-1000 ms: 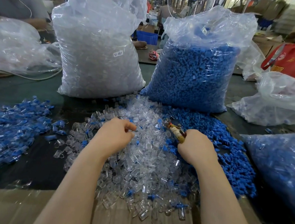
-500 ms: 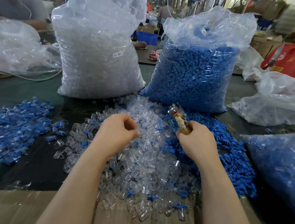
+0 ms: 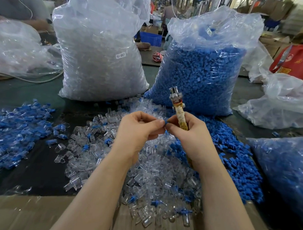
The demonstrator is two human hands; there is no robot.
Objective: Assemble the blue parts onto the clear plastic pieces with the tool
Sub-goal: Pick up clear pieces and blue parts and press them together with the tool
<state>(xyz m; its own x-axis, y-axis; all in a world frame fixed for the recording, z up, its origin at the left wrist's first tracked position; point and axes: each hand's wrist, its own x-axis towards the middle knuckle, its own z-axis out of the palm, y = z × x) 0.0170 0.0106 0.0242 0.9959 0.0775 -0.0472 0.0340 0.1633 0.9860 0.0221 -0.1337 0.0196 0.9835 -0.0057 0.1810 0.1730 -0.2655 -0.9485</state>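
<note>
Both hands are raised over the middle of the surface (image 3: 30,93), fingertips meeting.

Left hand (image 3: 138,130): fingers curled, thumb and forefinger pinching a small clear plastic piece (image 3: 157,117). It is hard to make out; transparent, mostly hidden by the fingers.

Right hand (image 3: 191,134): curled round the tool (image 3: 178,108), which stands nearly upright. The handle is wrapped in yellowish, worn tape or cloth; the head is shiny metal with a crossbar, poking above the fist. The same hand's fingertips pinch a small blue part (image 3: 166,124), touching the left hand's fingertips.

Below the hands is a loose heap of clear pieces (image 3: 160,170): glossy, short, tube-like shells with rounded ends, a few blue bits mixed in. Just right of it, touching, lies a heap of blue parts (image 3: 235,155): matte, small, blocky. To the left, apart across dark bare surface, is a spread of blue-and-clear pieces (image 3: 8,129).

Far side: a tall crinkled clear bag of clear pieces (image 3: 101,55) with a white label, and beside it on the right a like bag of blue parts (image 3: 200,73). Right near edge has another bag with blue contents (image 3: 288,172). A flat cardboard sheet (image 3: 19,213) lies at the near edge, under the heap's near end.
</note>
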